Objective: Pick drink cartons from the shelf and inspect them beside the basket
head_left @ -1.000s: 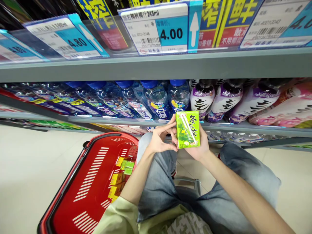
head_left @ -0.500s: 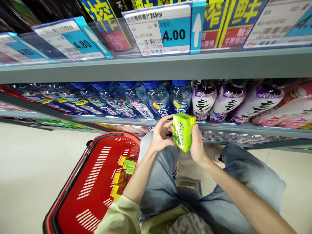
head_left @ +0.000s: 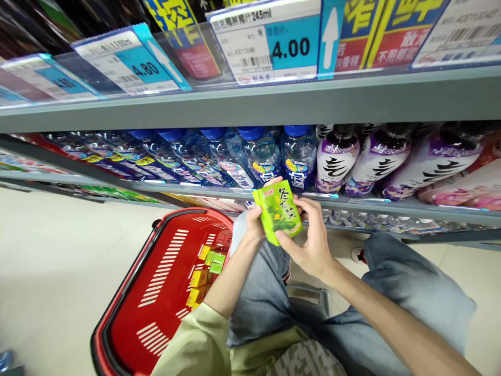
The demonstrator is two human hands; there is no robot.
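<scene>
As our left hand (head_left: 255,226) and right hand (head_left: 315,245) pinch the green carton (head_left: 278,211), we should press lightly to spare its sides.

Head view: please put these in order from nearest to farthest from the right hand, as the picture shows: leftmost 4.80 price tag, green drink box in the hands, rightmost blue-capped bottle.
1. Green drink box: touching the right hand.
2. Rightmost blue-capped bottle: just beyond the held box.
3. Leftmost 4.80 price tag: high in the view, far left.
</scene>
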